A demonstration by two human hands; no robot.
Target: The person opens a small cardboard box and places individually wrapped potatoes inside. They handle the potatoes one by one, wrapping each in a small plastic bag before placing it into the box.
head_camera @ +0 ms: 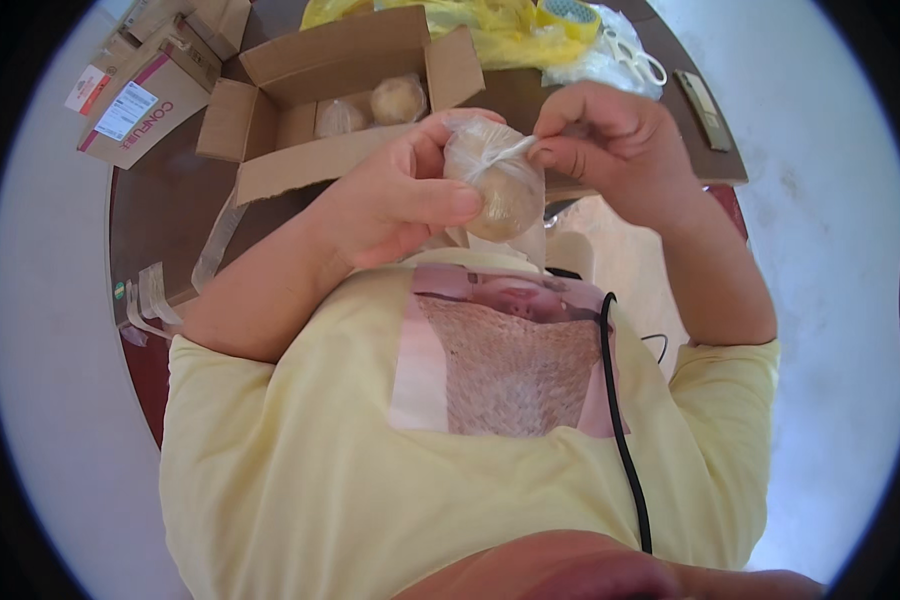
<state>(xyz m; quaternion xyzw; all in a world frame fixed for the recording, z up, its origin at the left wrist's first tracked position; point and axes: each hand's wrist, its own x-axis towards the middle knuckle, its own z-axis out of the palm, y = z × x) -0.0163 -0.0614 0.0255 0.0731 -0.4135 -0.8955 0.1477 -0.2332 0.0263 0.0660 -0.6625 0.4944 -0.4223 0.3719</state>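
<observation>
In front of my chest, my left hand (412,191) grips a round, pale brown item in clear plastic wrap (499,195), perhaps a potato or a fruit. My right hand (607,146) pinches the twisted end of the plastic between thumb and forefinger. The twist lies across the upper face of the item. Just beyond my left hand stands an open cardboard box (330,56), flaps spread. Inside it rest two similar wrapped items, one rounder (398,100) and one partly hidden by the near flap (340,118).
Closed cartons (150,105) stand at the table's far left. Yellow plastic bags (465,30), a tape roll (570,19) and white-handled scissors (634,56) lie at the back. A phone (701,110) is near the right edge. Tape strips (154,296) hang at the left edge.
</observation>
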